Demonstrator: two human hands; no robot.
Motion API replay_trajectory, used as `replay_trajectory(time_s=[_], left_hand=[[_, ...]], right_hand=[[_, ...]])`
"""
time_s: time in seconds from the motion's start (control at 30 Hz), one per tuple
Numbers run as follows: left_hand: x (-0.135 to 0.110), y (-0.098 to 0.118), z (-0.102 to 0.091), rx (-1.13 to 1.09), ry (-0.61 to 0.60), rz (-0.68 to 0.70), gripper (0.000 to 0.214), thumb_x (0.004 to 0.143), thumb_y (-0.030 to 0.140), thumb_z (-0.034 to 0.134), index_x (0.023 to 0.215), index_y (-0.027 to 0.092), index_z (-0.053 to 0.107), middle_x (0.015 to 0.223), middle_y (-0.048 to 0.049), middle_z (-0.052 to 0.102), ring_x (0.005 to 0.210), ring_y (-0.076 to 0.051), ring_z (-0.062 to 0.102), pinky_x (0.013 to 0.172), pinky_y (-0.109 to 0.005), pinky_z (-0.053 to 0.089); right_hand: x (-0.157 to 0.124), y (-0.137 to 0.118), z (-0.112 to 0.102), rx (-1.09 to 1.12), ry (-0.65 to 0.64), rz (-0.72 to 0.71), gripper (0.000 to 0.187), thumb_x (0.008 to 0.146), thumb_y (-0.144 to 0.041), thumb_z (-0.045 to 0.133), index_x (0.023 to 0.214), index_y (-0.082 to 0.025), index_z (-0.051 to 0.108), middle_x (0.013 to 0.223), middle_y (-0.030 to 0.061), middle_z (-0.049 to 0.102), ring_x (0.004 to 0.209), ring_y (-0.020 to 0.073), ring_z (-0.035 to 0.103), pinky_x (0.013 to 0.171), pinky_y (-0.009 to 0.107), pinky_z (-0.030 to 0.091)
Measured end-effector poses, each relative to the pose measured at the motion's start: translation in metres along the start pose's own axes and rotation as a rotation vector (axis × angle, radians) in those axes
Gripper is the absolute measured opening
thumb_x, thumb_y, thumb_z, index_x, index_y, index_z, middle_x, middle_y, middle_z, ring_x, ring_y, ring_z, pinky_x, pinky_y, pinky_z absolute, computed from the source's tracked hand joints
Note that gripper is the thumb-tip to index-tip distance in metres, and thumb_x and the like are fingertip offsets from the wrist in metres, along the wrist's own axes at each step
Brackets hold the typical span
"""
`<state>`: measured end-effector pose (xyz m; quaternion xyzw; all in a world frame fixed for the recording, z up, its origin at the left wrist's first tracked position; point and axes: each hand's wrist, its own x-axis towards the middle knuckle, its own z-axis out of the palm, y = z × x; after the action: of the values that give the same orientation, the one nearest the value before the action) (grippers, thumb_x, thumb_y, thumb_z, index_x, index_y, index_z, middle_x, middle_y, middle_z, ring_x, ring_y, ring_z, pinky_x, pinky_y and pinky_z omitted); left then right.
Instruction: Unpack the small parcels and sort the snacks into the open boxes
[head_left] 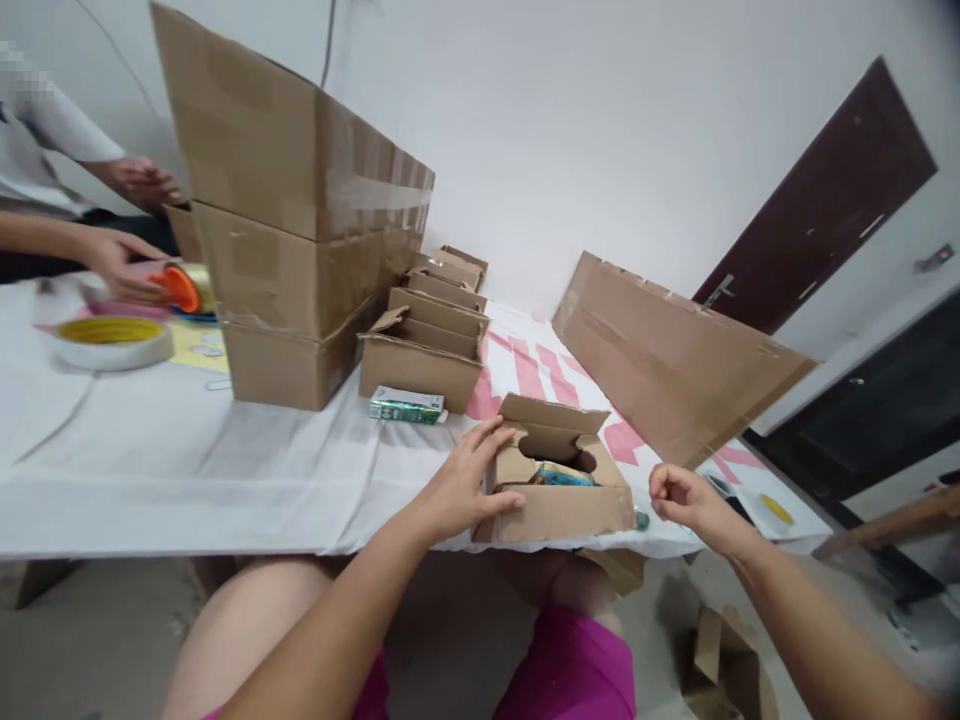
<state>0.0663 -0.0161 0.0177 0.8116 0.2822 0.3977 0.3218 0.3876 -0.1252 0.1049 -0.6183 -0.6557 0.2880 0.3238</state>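
Observation:
A small open cardboard box (559, 510) sits at the near edge of the white-covered table (187, 470), with a colourful item (562, 475) inside it. My left hand (469, 480) rests on the box's left side, fingers spread over its flap and the thumb on its front. My right hand (682, 495) hovers just right of the box, fingers curled in a loose fist with nothing visible in them. A small dark object (642, 520) lies at the box's right corner.
A row of small cardboard boxes (427, 345) runs back along the table, with a green-and-white packet (406, 404) beside it. Three large stacked cartons (292, 230) stand left. A flattened carton (667, 350) leans right. Another person's hands (124, 260) hold a tape dispenser near a tape roll (111, 341).

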Motion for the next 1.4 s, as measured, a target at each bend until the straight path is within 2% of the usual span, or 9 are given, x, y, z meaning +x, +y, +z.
replay_trajectory(time_s=[0.2, 0.5, 0.73, 0.83, 0.93, 1.03, 1.2, 1.3, 1.4], left_hand=[[0.002, -0.001, 0.003, 0.011, -0.011, -0.002, 0.071, 0.075, 0.051, 0.069, 0.137, 0.028, 0.044, 0.153, -0.01, 0.028, 0.141, -0.032, 0.028, 0.116, -0.048, 0.028], [0.003, -0.006, 0.006, 0.057, -0.021, 0.014, 0.065, 0.078, 0.053, 0.065, 0.134, 0.026, 0.046, 0.153, -0.0111, 0.025, 0.142, -0.032, 0.026, 0.116, -0.049, 0.026], [0.003, -0.006, 0.007, 0.078, -0.014, 0.022, 0.064, 0.079, 0.054, 0.063, 0.134, 0.024, 0.046, 0.153, -0.0102, 0.025, 0.142, -0.03, 0.025, 0.117, -0.047, 0.024], [0.003, -0.005, 0.007, 0.069, -0.017, 0.019, 0.064, 0.079, 0.054, 0.063, 0.134, 0.025, 0.046, 0.153, -0.0101, 0.025, 0.142, -0.031, 0.025, 0.117, -0.048, 0.024], [0.002, -0.005, 0.008, 0.045, -0.017, 0.024, 0.066, 0.079, 0.054, 0.063, 0.136, 0.026, 0.044, 0.154, -0.0109, 0.024, 0.143, -0.032, 0.025, 0.117, -0.049, 0.024], [0.001, -0.006, 0.008, -0.014, 0.011, 0.025, 0.084, 0.073, 0.058, 0.068, 0.143, 0.027, 0.033, 0.156, -0.0134, 0.016, 0.145, -0.034, 0.016, 0.117, -0.052, 0.021], [0.003, -0.017, 0.009, -0.207, -0.07, 0.027, 0.131, 0.052, 0.063, 0.08, 0.151, 0.029, 0.001, 0.16, -0.0172, 0.002, 0.147, -0.037, 0.003, 0.116, -0.059, 0.012], [0.006, -0.027, 0.012, -0.329, -0.094, 0.007, 0.142, 0.047, 0.058, 0.085, 0.151, 0.027, -0.008, 0.159, -0.0181, 0.009, 0.146, -0.036, 0.012, 0.117, -0.055, 0.014], [0.008, -0.033, 0.016, -0.377, -0.085, -0.013, 0.143, 0.05, 0.05, 0.087, 0.15, 0.027, -0.012, 0.158, -0.0184, 0.013, 0.144, -0.033, 0.022, 0.116, -0.052, 0.019]], right_hand=[[-0.055, 0.064, 0.009, 0.158, -0.02, 0.183, 0.029, 0.063, -0.03, 0.068, 0.086, -0.021, 0.052, 0.073, -0.0044, 0.044, 0.059, 0.0086, 0.04, 0.053, 0.02, 0.035], [-0.145, 0.203, 0.147, -0.014, -0.008, 0.511, 0.017, 0.058, -0.026, 0.056, 0.063, -0.023, 0.04, 0.053, -0.0078, 0.032, 0.048, 0.0101, 0.036, 0.05, 0.025, 0.037], [-0.165, 0.236, 0.137, -0.149, 0.07, 0.496, 0.029, 0.053, -0.02, 0.061, 0.082, -0.023, 0.053, 0.08, -0.002, 0.052, 0.079, 0.0192, 0.052, 0.078, 0.034, 0.044], [-0.164, 0.239, 0.131, -0.17, 0.07, 0.511, 0.035, 0.05, -0.021, 0.067, 0.083, -0.023, 0.053, 0.076, -0.0032, 0.053, 0.074, 0.0183, 0.053, 0.072, 0.033, 0.045], [-0.156, 0.236, 0.112, -0.189, 0.075, 0.516, 0.028, 0.047, -0.022, 0.068, 0.07, -0.022, 0.053, 0.066, -0.0048, 0.054, 0.058, 0.0157, 0.052, 0.06, 0.032, 0.046], [-0.134, 0.223, 0.065, -0.234, 0.195, 0.464, 0.024, 0.051, -0.03, 0.066, 0.071, -0.022, 0.054, 0.072, -0.0004, 0.059, 0.061, 0.019, 0.056, 0.064, 0.039, 0.049], [-0.066, 0.147, -0.016, -0.281, 0.434, 0.269, 0.034, 0.079, -0.051, 0.05, 0.096, -0.022, 0.055, 0.096, 0.0067, 0.062, 0.092, 0.0244, 0.059, 0.089, 0.043, 0.046], [-0.02, 0.073, -0.017, -0.366, 0.431, -0.011, 0.029, 0.084, -0.047, 0.054, 0.098, -0.022, 0.059, 0.099, 0.0066, 0.066, 0.094, 0.0231, 0.061, 0.09, 0.04, 0.046], [0.025, 0.009, 0.011, -0.469, 0.163, -0.218, 0.026, 0.087, -0.043, 0.054, 0.1, -0.023, 0.063, 0.106, 0.0063, 0.068, 0.099, 0.0223, 0.062, 0.089, 0.037, 0.047]])
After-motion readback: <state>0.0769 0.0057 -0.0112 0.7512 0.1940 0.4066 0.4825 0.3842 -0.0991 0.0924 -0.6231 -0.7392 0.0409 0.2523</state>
